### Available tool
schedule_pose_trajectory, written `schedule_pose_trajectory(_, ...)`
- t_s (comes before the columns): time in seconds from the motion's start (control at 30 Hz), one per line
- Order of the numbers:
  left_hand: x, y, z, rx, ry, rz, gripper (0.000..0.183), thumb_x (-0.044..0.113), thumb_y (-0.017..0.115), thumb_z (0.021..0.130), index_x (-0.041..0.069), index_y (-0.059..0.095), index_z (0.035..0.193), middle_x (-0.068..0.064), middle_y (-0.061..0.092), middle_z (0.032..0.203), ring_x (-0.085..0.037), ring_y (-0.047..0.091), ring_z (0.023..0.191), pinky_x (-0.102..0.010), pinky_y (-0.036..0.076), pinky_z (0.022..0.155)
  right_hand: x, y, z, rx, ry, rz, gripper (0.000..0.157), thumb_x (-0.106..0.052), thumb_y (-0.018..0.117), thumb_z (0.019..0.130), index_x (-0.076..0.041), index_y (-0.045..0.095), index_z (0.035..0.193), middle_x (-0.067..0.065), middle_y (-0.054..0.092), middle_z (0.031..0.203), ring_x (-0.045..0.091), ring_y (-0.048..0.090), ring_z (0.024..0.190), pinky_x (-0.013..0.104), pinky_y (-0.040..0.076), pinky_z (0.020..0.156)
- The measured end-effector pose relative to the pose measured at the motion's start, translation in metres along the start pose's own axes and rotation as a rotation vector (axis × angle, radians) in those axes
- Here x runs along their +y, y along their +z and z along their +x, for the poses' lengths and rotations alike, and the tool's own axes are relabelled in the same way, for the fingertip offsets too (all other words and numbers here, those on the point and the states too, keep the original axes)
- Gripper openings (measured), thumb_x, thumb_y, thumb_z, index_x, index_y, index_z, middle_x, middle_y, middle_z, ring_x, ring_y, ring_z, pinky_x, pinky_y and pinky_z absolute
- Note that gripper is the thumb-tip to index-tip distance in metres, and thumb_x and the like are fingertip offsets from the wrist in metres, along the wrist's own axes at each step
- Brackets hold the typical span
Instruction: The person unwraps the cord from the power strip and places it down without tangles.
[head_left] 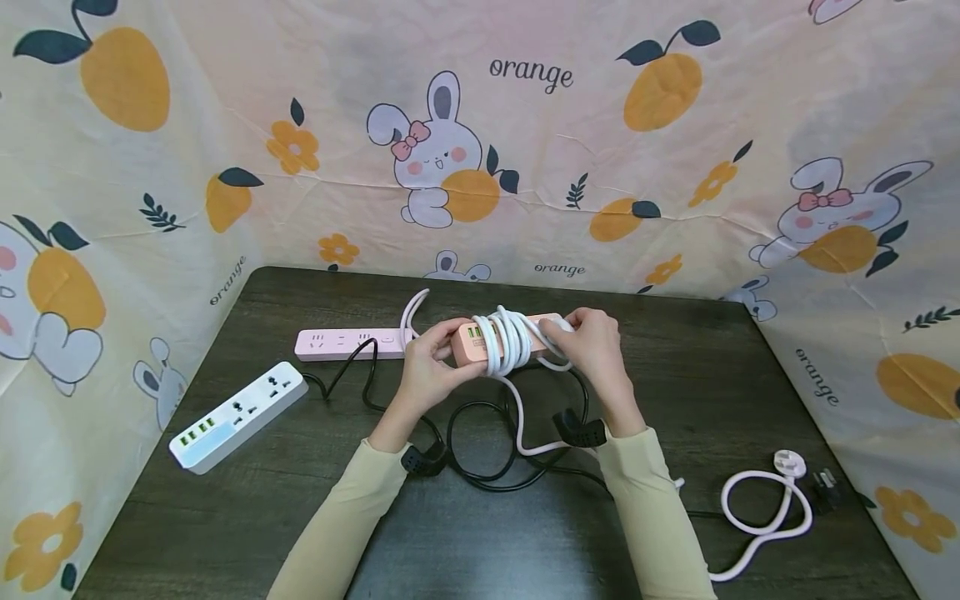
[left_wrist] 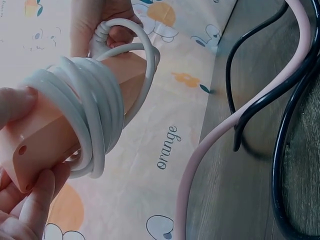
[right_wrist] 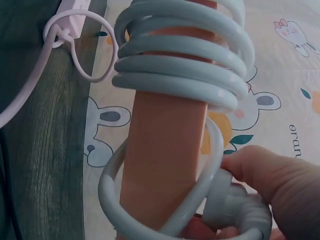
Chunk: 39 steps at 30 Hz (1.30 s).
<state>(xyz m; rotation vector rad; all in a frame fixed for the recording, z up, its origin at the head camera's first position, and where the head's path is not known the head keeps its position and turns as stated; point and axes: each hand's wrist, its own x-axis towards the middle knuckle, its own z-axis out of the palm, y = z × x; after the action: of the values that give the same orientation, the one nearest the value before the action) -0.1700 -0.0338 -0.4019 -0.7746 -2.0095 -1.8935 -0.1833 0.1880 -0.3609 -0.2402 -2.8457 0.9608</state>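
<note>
A peach-orange power strip (head_left: 467, 343) with a white cord (head_left: 507, 342) wound several times round its middle is held up between both hands over the table. My left hand (head_left: 433, 365) grips its left end, thumb on one face and fingers beneath, as the left wrist view shows. At the other end my right hand (head_left: 596, 346) pinches the cord's thick ribbed end (right_wrist: 250, 215), close beside the strip. A loose loop of cord (right_wrist: 107, 190) crosses the strip's bare part (right_wrist: 160, 150) near the right hand. The right fingertips are partly hidden behind the ribbed end.
Behind my left hand lies a pink power strip (head_left: 348, 343); a white power strip (head_left: 238, 417) lies at left. A black cord (head_left: 480, 479) coils below my hands, crossed by a pale pink cord (head_left: 519, 417). A white plug (head_left: 790, 463) and black plug (head_left: 825, 490) lie at right.
</note>
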Motion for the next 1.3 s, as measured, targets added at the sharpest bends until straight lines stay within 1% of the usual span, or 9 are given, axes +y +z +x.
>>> schedule_pose_trajectory(0.3, -0.001, 0.0, -0.001, -0.019, 0.012, 0.002, 0.049, -0.017, 0.075, 0.065, -0.02, 0.054, 0.11, -0.034, 0.059, 0.106, -0.042, 0.061, 0.098, -0.047, 0.051, 0.082, 0.003, 0.002, -0.001, 0.027, 0.007, 0.02, 0.03, -0.031, 0.064, 0.08, -0.003, 0.059, 0.07, 0.003, 0.05, 0.059, 0.02, 0.044, 0.057, 0.026, 0.035, 0.05)
schedule_pose_trajectory(0.47, 0.002, 0.001, 0.001, -0.017, 0.055, 0.038, 0.049, -0.017, 0.075, 0.064, -0.02, 0.055, 0.109, -0.034, 0.059, 0.105, -0.043, 0.06, 0.098, -0.046, 0.051, 0.082, 0.006, 0.001, -0.003, 0.081, -0.053, 0.043, 0.03, -0.031, 0.066, 0.08, -0.002, 0.06, 0.073, 0.006, 0.052, 0.063, 0.022, 0.045, 0.059, 0.028, 0.035, 0.052)
schedule_pose_trajectory(0.57, 0.005, 0.001, 0.002, -0.019, 0.088, 0.064, 0.049, -0.016, 0.076, 0.064, -0.019, 0.056, 0.108, -0.033, 0.059, 0.104, -0.042, 0.06, 0.097, -0.045, 0.052, 0.082, 0.007, 0.0, -0.006, 0.124, -0.092, 0.062, 0.029, -0.029, 0.067, 0.079, -0.002, 0.058, 0.072, 0.006, 0.05, 0.059, 0.022, 0.043, 0.056, 0.029, 0.034, 0.05)
schedule_pose_trajectory(0.73, 0.007, 0.002, 0.003, -0.03, 0.107, 0.085, 0.048, -0.015, 0.076, 0.063, -0.018, 0.056, 0.107, -0.031, 0.06, 0.103, -0.041, 0.06, 0.096, -0.044, 0.052, 0.081, 0.009, -0.002, -0.007, 0.145, -0.097, 0.098, 0.027, -0.026, 0.066, 0.078, -0.002, 0.058, 0.069, 0.002, 0.047, 0.054, 0.018, 0.041, 0.051, 0.027, 0.032, 0.046)
schedule_pose_trajectory(0.87, 0.003, 0.001, 0.002, -0.008, 0.067, 0.062, 0.049, -0.016, 0.075, 0.064, -0.019, 0.055, 0.108, -0.033, 0.06, 0.104, -0.041, 0.061, 0.095, -0.046, 0.052, 0.081, 0.01, -0.005, -0.007, 0.114, -0.107, 0.138, 0.028, -0.027, 0.067, 0.081, -0.002, 0.059, 0.073, -0.001, 0.046, 0.053, 0.013, 0.039, 0.047, 0.025, 0.032, 0.044)
schedule_pose_trajectory(1.03, -0.01, -0.001, 0.001, 0.039, 0.006, -0.004, 0.048, -0.018, 0.073, 0.066, -0.02, 0.054, 0.11, -0.034, 0.059, 0.106, -0.042, 0.061, 0.096, -0.047, 0.051, 0.082, 0.009, -0.007, -0.017, 0.069, -0.195, 0.165, 0.028, -0.027, 0.073, 0.08, -0.003, 0.058, 0.081, 0.002, 0.052, 0.063, 0.012, 0.042, 0.053, 0.024, 0.036, 0.049)
schedule_pose_trajectory(1.17, -0.026, -0.004, 0.002, 0.098, -0.08, -0.071, 0.05, -0.017, 0.072, 0.068, -0.018, 0.053, 0.114, -0.033, 0.057, 0.111, -0.037, 0.06, 0.102, -0.037, 0.051, 0.085, 0.011, -0.01, -0.029, -0.029, -0.254, 0.193, 0.029, -0.019, 0.078, 0.076, -0.002, 0.06, 0.09, 0.007, 0.062, 0.077, 0.014, 0.053, 0.066, 0.023, 0.043, 0.056)
schedule_pose_trajectory(1.23, -0.032, -0.008, 0.003, 0.133, -0.129, -0.116, 0.051, -0.017, 0.071, 0.069, -0.017, 0.052, 0.116, -0.032, 0.057, 0.113, -0.029, 0.061, 0.103, -0.03, 0.051, 0.085, 0.016, -0.01, -0.032, -0.093, -0.251, 0.21, 0.03, -0.012, 0.079, 0.075, 0.001, 0.06, 0.095, 0.01, 0.066, 0.082, 0.016, 0.059, 0.071, 0.023, 0.048, 0.06)
schedule_pose_trajectory(1.3, -0.034, -0.011, 0.004, 0.158, -0.159, -0.169, 0.051, -0.018, 0.07, 0.069, -0.017, 0.052, 0.117, -0.032, 0.056, 0.114, -0.02, 0.061, 0.101, -0.024, 0.051, 0.084, 0.023, -0.009, -0.033, -0.147, -0.222, 0.227, 0.03, -0.007, 0.078, 0.075, 0.003, 0.061, 0.098, 0.015, 0.068, 0.086, 0.02, 0.064, 0.075, 0.025, 0.053, 0.064)
